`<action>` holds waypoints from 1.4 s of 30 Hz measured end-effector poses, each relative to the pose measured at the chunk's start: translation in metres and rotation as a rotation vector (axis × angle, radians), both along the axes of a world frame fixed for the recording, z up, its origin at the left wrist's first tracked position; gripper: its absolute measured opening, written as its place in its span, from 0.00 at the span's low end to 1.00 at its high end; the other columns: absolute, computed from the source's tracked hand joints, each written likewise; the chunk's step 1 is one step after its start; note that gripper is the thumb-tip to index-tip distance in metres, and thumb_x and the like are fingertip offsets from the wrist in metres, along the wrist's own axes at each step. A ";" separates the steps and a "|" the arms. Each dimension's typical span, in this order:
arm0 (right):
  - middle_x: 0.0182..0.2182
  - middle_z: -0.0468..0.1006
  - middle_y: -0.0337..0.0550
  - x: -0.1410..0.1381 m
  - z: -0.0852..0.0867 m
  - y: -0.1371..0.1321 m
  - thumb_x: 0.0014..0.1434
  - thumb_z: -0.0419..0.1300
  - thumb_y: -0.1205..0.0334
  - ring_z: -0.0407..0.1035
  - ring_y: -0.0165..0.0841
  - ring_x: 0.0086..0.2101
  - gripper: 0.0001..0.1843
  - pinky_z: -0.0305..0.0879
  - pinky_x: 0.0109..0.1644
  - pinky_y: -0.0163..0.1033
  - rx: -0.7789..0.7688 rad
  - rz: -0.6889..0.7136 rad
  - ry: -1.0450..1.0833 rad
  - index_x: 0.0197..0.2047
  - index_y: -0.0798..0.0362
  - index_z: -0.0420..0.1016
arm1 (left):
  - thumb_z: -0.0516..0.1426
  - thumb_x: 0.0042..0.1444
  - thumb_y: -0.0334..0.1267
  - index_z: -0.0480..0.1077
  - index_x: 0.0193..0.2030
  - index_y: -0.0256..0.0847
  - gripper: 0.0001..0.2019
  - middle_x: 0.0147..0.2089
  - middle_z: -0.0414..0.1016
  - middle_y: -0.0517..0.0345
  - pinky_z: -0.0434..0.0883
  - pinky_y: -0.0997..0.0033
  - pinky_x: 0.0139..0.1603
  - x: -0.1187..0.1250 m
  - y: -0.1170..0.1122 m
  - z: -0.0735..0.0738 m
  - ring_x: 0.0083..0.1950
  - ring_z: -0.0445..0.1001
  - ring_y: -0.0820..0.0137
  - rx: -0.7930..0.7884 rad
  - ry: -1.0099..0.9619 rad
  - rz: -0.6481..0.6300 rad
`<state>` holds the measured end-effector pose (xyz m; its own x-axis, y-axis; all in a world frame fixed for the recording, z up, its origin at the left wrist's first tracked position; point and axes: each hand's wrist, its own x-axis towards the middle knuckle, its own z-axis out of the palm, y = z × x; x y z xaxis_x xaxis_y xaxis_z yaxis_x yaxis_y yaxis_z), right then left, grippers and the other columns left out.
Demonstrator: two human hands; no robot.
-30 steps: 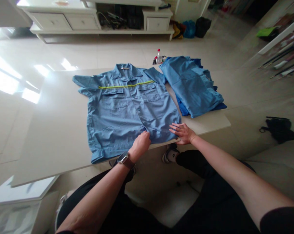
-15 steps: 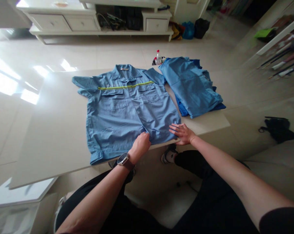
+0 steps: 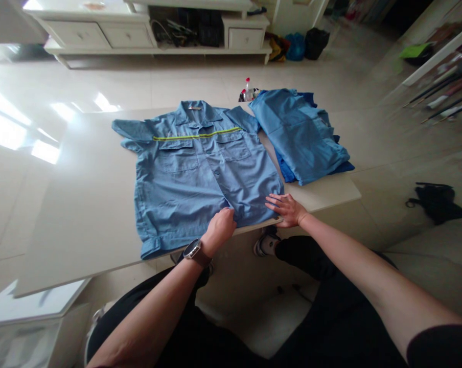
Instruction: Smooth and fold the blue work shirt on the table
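Note:
A light blue short-sleeved work shirt (image 3: 177, 184) with a yellow stripe across the chest lies front up on the table, its collar at the far side and its hem along the near edge. At the middle of the hem, by the button placket, my left hand (image 3: 221, 226) is closed on the cloth; a watch (image 3: 192, 250) is on that wrist. My right hand (image 3: 286, 209) rests with fingers spread on the shirt's lower right corner, at the table edge.
To the right on the pale table (image 3: 77, 204) lies a pile of folded blue clothes (image 3: 300, 138). Behind the pile stands a clear bottle with a red cap (image 3: 248, 91). A white cabinet (image 3: 131, 37) and several bags are farther back. A black bag (image 3: 434, 202) lies at the right.

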<state>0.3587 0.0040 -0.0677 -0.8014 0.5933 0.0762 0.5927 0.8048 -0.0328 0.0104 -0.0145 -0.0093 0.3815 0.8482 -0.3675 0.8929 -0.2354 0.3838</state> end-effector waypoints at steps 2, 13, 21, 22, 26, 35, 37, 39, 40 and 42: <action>0.68 0.70 0.62 0.000 0.000 0.000 0.56 0.65 0.44 0.60 0.56 0.67 0.46 0.51 0.60 0.56 0.007 -0.001 0.005 0.73 0.53 0.63 | 0.54 0.63 0.31 0.73 0.49 0.39 0.10 0.51 0.79 0.46 0.73 0.67 0.53 -0.001 0.000 0.000 0.52 0.80 0.61 0.000 0.001 0.003; 0.68 0.70 0.61 0.000 -0.001 0.001 0.55 0.64 0.43 0.60 0.56 0.66 0.46 0.52 0.59 0.55 0.011 0.000 0.002 0.73 0.52 0.64 | 0.54 0.63 0.31 0.74 0.47 0.39 0.09 0.49 0.79 0.46 0.73 0.66 0.52 -0.002 0.001 0.000 0.51 0.80 0.60 0.001 0.009 -0.002; 0.68 0.70 0.61 0.000 0.001 0.000 0.57 0.64 0.44 0.59 0.56 0.66 0.45 0.52 0.59 0.56 0.020 -0.004 -0.009 0.73 0.52 0.64 | 0.54 0.61 0.30 0.74 0.46 0.38 0.10 0.48 0.80 0.46 0.73 0.66 0.51 -0.002 0.003 0.001 0.51 0.80 0.60 -0.013 -0.002 0.006; 0.68 0.70 0.61 0.000 0.001 0.000 0.56 0.64 0.44 0.60 0.56 0.66 0.45 0.52 0.59 0.56 0.020 -0.004 -0.010 0.73 0.52 0.64 | 0.54 0.61 0.30 0.75 0.46 0.38 0.10 0.48 0.80 0.46 0.73 0.66 0.52 -0.002 0.003 0.001 0.51 0.80 0.60 -0.014 -0.002 0.007; 0.68 0.70 0.61 0.000 0.000 0.000 0.56 0.64 0.43 0.60 0.56 0.66 0.45 0.52 0.59 0.56 0.021 -0.003 -0.001 0.73 0.52 0.64 | 0.54 0.62 0.30 0.75 0.47 0.38 0.10 0.49 0.80 0.45 0.73 0.66 0.51 -0.002 0.003 0.002 0.51 0.80 0.60 -0.026 0.005 0.001; 0.68 0.70 0.61 0.000 -0.001 0.000 0.56 0.64 0.44 0.60 0.56 0.66 0.46 0.52 0.60 0.56 0.018 -0.002 0.009 0.73 0.52 0.63 | 0.54 0.63 0.30 0.74 0.47 0.39 0.09 0.50 0.80 0.46 0.73 0.67 0.50 -0.002 0.002 0.004 0.51 0.80 0.60 -0.025 0.009 0.017; 0.68 0.70 0.61 0.000 0.000 0.000 0.55 0.65 0.44 0.60 0.56 0.66 0.46 0.52 0.60 0.56 0.014 -0.003 0.005 0.73 0.52 0.62 | 0.54 0.62 0.30 0.74 0.47 0.39 0.09 0.50 0.80 0.45 0.73 0.66 0.50 -0.002 0.002 0.004 0.51 0.80 0.60 -0.022 -0.007 0.016; 0.68 0.70 0.61 0.000 0.000 -0.001 0.55 0.65 0.44 0.60 0.57 0.66 0.47 0.52 0.60 0.56 0.011 -0.003 0.002 0.74 0.52 0.62 | 0.54 0.62 0.30 0.74 0.47 0.38 0.10 0.49 0.81 0.45 0.72 0.66 0.51 -0.003 0.002 0.003 0.51 0.80 0.60 -0.019 -0.019 0.012; 0.68 0.69 0.61 0.000 0.000 -0.001 0.55 0.65 0.44 0.60 0.57 0.66 0.47 0.52 0.60 0.56 0.010 -0.003 0.002 0.74 0.52 0.62 | 0.54 0.62 0.29 0.75 0.47 0.38 0.10 0.49 0.81 0.45 0.72 0.66 0.51 -0.003 0.002 0.003 0.51 0.80 0.60 -0.019 -0.023 0.011; 0.68 0.69 0.61 0.000 0.001 -0.001 0.55 0.65 0.44 0.60 0.57 0.66 0.47 0.52 0.60 0.56 0.008 0.000 0.002 0.74 0.52 0.62 | 0.54 0.61 0.28 0.75 0.46 0.37 0.11 0.48 0.81 0.45 0.72 0.67 0.51 -0.003 0.003 0.003 0.51 0.81 0.60 -0.027 -0.029 0.008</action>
